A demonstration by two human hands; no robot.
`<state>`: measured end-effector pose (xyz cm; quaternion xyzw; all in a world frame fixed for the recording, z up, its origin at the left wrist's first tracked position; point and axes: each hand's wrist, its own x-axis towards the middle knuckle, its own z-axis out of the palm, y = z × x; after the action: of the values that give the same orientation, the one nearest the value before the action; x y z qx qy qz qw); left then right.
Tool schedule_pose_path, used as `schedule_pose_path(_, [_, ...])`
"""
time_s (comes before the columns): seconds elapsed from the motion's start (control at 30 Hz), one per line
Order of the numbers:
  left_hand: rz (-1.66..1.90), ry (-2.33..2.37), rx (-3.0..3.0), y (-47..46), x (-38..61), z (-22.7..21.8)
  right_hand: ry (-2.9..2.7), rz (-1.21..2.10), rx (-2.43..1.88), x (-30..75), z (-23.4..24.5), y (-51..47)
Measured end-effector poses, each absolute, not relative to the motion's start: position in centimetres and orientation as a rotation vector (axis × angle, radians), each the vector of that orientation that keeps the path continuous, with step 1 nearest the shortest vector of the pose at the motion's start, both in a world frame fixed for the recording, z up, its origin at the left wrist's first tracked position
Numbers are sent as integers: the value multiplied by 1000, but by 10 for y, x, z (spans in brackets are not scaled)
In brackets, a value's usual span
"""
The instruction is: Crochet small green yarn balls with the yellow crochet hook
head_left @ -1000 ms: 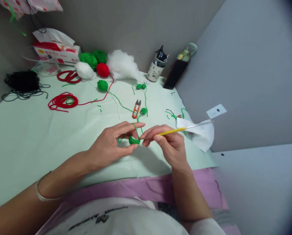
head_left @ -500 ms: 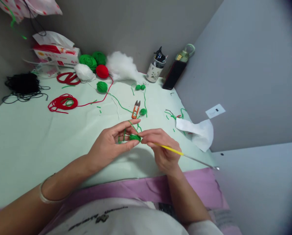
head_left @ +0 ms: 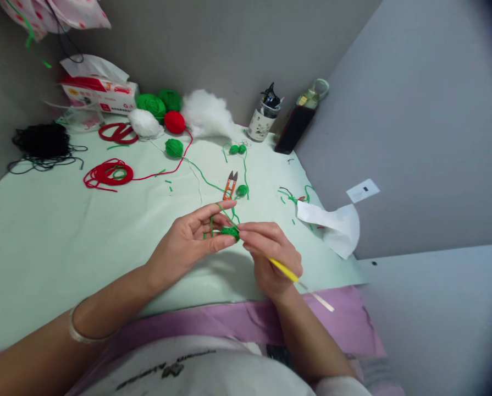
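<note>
My left hand [head_left: 192, 234] pinches a small green crochet piece [head_left: 230, 232] between thumb and fingers, with green yarn looped round its fingers and its index finger stretched out above. In my right hand [head_left: 272, 253] is a crochet hook [head_left: 285, 269] with a yellow grip, its metal shaft slanting down to the right. The hook's tip is at the edge of the crochet piece, mostly hidden by my fingertips. Just beyond my hands lie orange thread snips [head_left: 230, 185] and a small green crocheted ball [head_left: 242, 190].
Behind stand a tissue pack [head_left: 101, 94], white stuffing [head_left: 208, 114], a pen cup [head_left: 264, 118] and a dark bottle [head_left: 297, 124]. Red yarn [head_left: 112, 173], black yarn [head_left: 42, 143], red-handled scissors [head_left: 117, 133] and a green yarn ball [head_left: 173, 148] lie left. White paper [head_left: 332, 225] lies right.
The hook's back end has swung down and toward me, as my right hand turned. My left hand keeps its grip on the crochet piece. The whole view has shifted slightly.
</note>
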<state>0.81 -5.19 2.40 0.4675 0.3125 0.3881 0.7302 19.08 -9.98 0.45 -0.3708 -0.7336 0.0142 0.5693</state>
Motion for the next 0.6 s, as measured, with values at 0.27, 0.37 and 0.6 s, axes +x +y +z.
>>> schedule_pose_path(0.27, [791, 710, 1108, -49, 4, 27, -1366, 565, -851, 192, 13, -100])
schedule_pose_path(0.37, [787, 695, 1124, -49, 4, 28, -1250, 728, -859, 195, 13, -98])
schedule_pose_path(0.6, [798, 672, 1160, -50, 7, 27, -1317, 814, -858, 193, 6, -92])
